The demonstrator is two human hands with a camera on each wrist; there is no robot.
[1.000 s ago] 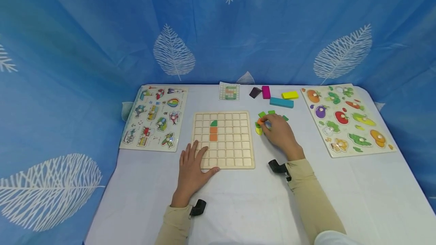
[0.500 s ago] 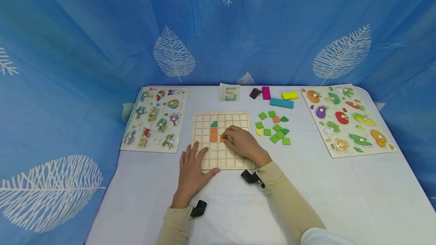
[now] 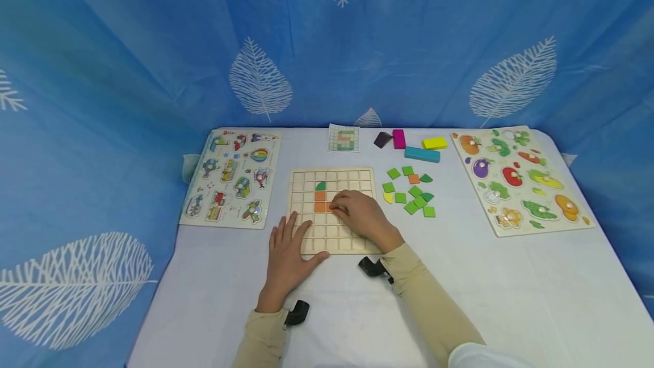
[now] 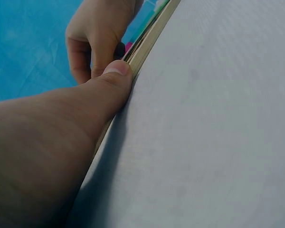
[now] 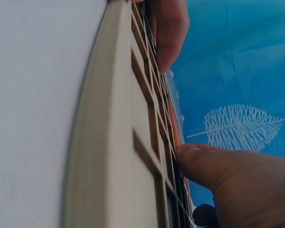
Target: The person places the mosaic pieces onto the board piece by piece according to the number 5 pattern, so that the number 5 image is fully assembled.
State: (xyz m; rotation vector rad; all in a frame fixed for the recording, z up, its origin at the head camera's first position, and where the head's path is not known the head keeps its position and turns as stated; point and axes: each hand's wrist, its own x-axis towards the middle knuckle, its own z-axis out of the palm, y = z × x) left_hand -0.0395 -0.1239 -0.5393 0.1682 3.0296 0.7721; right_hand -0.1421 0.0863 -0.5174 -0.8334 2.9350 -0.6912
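A wooden grid board [image 3: 352, 243] lies at the table's middle, holding a green quarter-round tile [image 3: 320, 186] above two orange tiles [image 3: 320, 201]. My right hand [image 3: 341, 207] rests on the board and its fingertips pinch another orange tile [image 3: 332, 207] in the cell right of the lower orange one. My left hand [image 3: 298, 238] lies flat on the board's near left corner. In the left wrist view its thumb [image 4: 111, 78] presses the board's edge [image 4: 149, 38]. In the right wrist view my right thumb [image 5: 199, 161] touches the grid [image 5: 118, 118].
Loose green, orange and yellow tiles [image 3: 411, 192] lie right of the board. Behind it are a pattern card [image 3: 344, 138] and purple, magenta, yellow and teal blocks [image 3: 422, 154]. A vehicle peg puzzle [image 3: 230, 178] sits left, a vegetable peg puzzle [image 3: 521, 178] right. Blue cloth walls surround the table.
My right hand left the loose tiles with an orange tile and moved left onto the board, bringing it down beside the lower orange tile. The left hand stayed put.
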